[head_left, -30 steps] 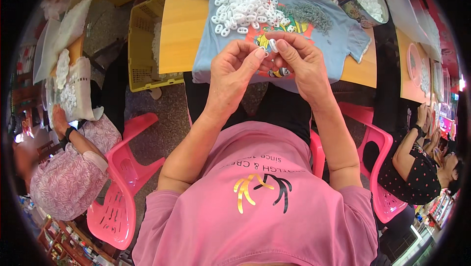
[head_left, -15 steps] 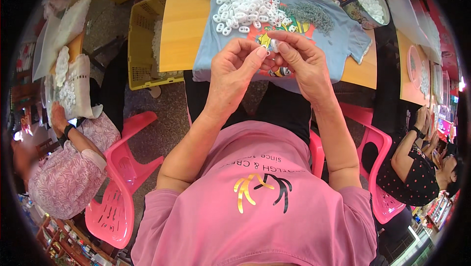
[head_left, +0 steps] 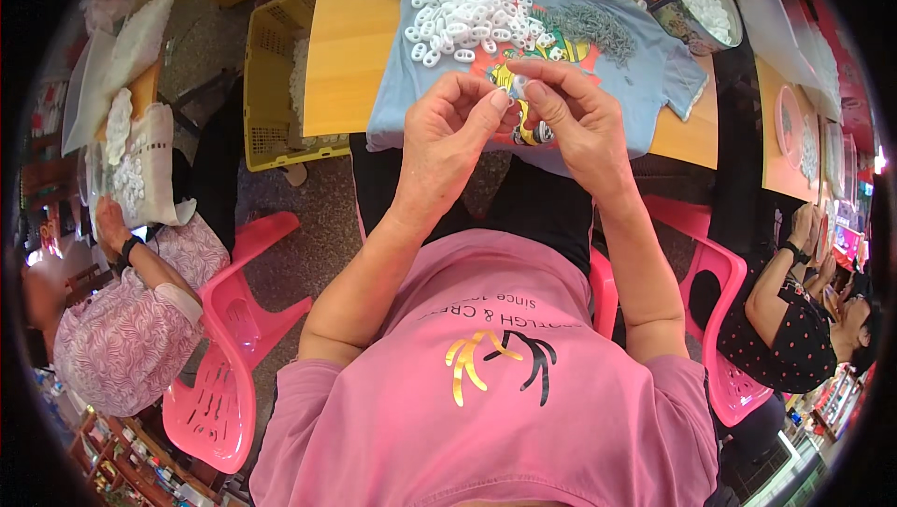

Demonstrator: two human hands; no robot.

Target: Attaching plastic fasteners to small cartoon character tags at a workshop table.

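Note:
Both my hands are raised together over the near edge of a blue T-shirt point(head_left: 397, 105) spread on the table. Between the thumb and fingers of my right hand point(head_left: 579, 119) is a small white plastic piece point(head_left: 519, 86), partly hidden by the fingertips. My left hand point(head_left: 453, 124) pinches with thumb and forefinger right beside it; what it holds is too small and covered to make out. Just beyond lies a pile of white oval pieces with two holes each point(head_left: 467, 16). To its right is a heap of small grey metal parts point(head_left: 593, 30).
A round patterned tin point(head_left: 677, 30) of white pieces stands at the table's far right. A yellow crate point(head_left: 266, 86) is left of the wooden table point(head_left: 336, 58). Pink chairs point(head_left: 224, 385) flank me. One person point(head_left: 140, 320) works at left, another point(head_left: 785, 311) at right.
My right thumb and fingers have shifted slightly around the white piece, which shows less now. My left hand stays almost in place.

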